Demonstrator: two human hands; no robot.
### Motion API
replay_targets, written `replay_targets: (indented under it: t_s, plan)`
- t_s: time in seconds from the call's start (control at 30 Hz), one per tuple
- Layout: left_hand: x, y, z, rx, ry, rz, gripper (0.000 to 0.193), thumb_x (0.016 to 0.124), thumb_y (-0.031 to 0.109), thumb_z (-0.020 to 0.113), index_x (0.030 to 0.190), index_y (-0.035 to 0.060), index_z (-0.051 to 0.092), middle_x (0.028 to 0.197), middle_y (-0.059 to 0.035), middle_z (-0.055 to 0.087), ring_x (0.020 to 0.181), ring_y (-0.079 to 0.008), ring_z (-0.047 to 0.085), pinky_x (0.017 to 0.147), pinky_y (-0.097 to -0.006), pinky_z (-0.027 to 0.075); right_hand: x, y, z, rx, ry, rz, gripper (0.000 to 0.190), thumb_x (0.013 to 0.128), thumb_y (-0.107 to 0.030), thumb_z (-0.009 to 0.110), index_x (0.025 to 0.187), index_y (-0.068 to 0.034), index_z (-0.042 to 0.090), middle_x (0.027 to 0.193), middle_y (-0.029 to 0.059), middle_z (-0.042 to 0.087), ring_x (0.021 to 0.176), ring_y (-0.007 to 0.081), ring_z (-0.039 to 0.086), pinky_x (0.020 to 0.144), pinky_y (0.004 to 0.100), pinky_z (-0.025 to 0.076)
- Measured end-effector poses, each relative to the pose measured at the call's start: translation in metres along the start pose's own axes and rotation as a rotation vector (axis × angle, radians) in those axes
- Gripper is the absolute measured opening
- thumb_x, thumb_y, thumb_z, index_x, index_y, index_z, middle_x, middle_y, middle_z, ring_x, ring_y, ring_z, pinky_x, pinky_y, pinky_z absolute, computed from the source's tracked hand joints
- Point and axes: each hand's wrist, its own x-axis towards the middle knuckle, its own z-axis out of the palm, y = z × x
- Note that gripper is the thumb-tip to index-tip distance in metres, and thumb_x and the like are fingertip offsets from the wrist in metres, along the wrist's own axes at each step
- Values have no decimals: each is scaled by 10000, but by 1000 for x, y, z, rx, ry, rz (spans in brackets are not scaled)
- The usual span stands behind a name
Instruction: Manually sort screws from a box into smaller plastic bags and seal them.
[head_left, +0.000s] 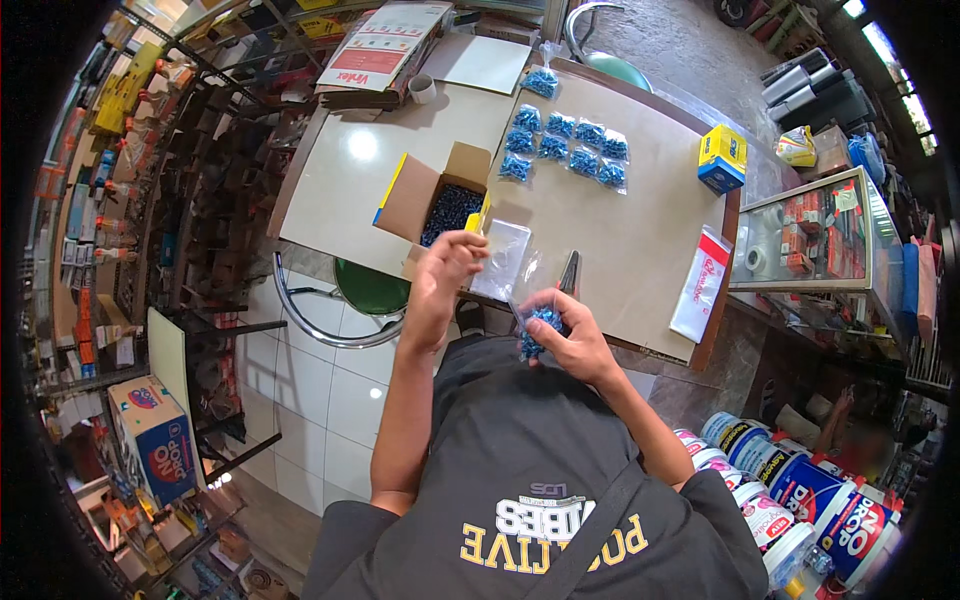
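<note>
My right hand grips a clear plastic bag of small blue pieces, which look like wall plugs, close to my shirt. The bag's loose mouth points up and away from me. My left hand is raised, fingers loosely bent, with nothing visible in it. Just beyond that hand is an open cardboard box with many dark blue pieces inside. A stack of clear plastic bags lies between the hands, partly covered. Behind the right hand lies a narrow, dark and silver tool, its near end hidden.
Several filled bags sit in rows at the table's far side. A yellow-and-blue box and a red-and-white plastic packet are at the right. Stacked cardboard and a tape roll stand far left. A green stool is near left.
</note>
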Motion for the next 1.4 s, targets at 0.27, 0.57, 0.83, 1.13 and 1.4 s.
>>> replay_targets:
  t_s: [0.27,0.57,0.83,1.13,1.4]
  plan:
    - [-19,-2,18,184,5,-94,271,1036,133,671,1244,-34,718,1107,-113,758,954,-147,708,865,-291,568,2,4,1,-108,24,-67,301,1013,-203,707,1241,-30,617,956,43,678,763,95,659,678,266,575]
    - [-32,-1,56,200,149,61,254,1056,150,653,1176,-59,735,1025,-112,774,936,-146,729,832,-245,564,4,9,-3,-50,44,-163,368,1001,-186,710,1315,-31,598,1056,56,693,996,140,651,881,291,521]
    - [-34,8,60,371,81,107,229,1060,137,645,1163,-43,740,998,-74,757,931,-109,685,836,-234,533,9,-15,-7,-259,274,-510,156,909,-43,783,1059,-12,760,1039,99,750,973,177,693,867,300,521]
    - [-26,-12,52,-21,-204,29,371,936,145,799,1250,-9,674,1103,-84,729,1026,-119,681,907,-270,544,-1,-44,5,-202,212,-504,112,918,-34,770,1018,15,784,936,91,764,902,146,692,835,295,527]
    - [-30,-13,60,-206,-197,-96,197,989,145,747,1086,17,632,944,-62,721,931,-153,726,805,-306,600,-4,-51,-9,-43,285,-413,173,939,-48,749,1101,10,761,916,25,720,830,63,603,809,235,500]
